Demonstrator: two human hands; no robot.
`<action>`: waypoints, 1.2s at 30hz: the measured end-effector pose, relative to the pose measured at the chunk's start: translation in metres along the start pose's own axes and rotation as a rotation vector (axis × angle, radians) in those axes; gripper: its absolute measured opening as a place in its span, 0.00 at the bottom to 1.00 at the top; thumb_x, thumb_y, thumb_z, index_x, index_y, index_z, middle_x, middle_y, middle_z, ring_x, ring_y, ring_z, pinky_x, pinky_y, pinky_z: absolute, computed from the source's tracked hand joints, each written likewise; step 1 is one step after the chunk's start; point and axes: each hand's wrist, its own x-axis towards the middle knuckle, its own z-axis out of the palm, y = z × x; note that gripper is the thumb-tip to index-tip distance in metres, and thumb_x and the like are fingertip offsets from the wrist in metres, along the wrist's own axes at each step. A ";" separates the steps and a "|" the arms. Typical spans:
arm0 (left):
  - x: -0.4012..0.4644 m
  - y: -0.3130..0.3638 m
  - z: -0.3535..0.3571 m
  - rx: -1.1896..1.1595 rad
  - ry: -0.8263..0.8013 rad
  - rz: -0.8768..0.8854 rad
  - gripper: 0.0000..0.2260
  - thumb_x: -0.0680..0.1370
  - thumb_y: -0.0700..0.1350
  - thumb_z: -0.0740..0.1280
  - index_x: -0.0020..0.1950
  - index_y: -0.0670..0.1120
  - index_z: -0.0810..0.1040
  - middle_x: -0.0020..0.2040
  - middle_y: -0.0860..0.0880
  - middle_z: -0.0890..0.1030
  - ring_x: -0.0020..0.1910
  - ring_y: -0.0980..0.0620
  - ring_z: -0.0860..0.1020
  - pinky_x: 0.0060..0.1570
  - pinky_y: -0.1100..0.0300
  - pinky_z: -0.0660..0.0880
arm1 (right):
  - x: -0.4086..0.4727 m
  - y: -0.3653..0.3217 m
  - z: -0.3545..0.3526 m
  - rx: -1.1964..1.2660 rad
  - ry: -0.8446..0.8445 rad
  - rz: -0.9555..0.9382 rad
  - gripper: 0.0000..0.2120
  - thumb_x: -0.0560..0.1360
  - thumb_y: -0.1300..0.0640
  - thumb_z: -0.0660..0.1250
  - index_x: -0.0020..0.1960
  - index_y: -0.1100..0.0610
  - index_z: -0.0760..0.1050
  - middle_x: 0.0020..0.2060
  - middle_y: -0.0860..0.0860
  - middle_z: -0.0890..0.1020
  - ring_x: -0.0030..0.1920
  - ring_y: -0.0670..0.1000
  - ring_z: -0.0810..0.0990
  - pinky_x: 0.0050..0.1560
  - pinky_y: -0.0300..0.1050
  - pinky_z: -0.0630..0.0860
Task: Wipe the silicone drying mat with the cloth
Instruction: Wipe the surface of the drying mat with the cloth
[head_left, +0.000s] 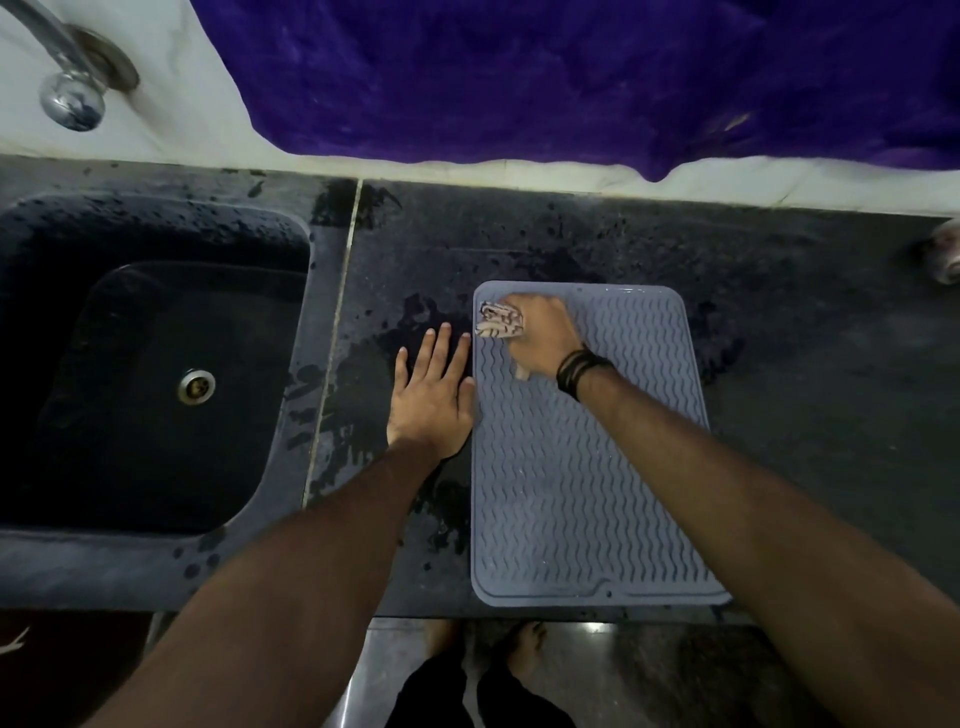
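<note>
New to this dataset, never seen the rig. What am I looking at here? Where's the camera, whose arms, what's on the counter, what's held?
There is no robot here: it is a person working bare-handed. The single picture comes from a wide-angle camera on the person's head, looking down, so both arms reach in from the bottom edge.

On the dark, wet-spotted counter lies a grey silicone drying mat with a wavy ribbed surface. The right hand grips a bunched cloth and presses it on the mat's far left corner. The left hand rests flat on the counter, fingers straight, against the mat's left edge.

To the left is a dark sink with a tap above; a purple fabric hangs behind.
</note>
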 end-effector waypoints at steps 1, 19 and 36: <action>0.000 0.000 0.000 -0.002 -0.001 0.002 0.28 0.83 0.56 0.42 0.83 0.51 0.49 0.83 0.50 0.45 0.81 0.51 0.42 0.78 0.43 0.41 | 0.002 0.000 0.000 -0.011 -0.029 -0.017 0.11 0.69 0.67 0.65 0.46 0.54 0.79 0.42 0.52 0.84 0.44 0.53 0.82 0.42 0.45 0.80; 0.000 0.000 -0.002 0.001 -0.028 0.021 0.26 0.84 0.54 0.45 0.83 0.50 0.46 0.83 0.49 0.44 0.81 0.49 0.41 0.78 0.42 0.41 | -0.067 0.008 0.019 -0.096 0.015 -0.232 0.26 0.64 0.69 0.72 0.60 0.57 0.78 0.55 0.54 0.82 0.58 0.55 0.76 0.59 0.45 0.71; -0.001 0.001 -0.002 0.028 -0.001 -0.003 0.26 0.84 0.54 0.45 0.83 0.52 0.47 0.83 0.50 0.46 0.81 0.52 0.42 0.78 0.45 0.40 | -0.096 0.017 0.033 -0.109 -0.032 -0.416 0.34 0.57 0.71 0.75 0.63 0.61 0.77 0.60 0.57 0.80 0.61 0.58 0.78 0.68 0.52 0.66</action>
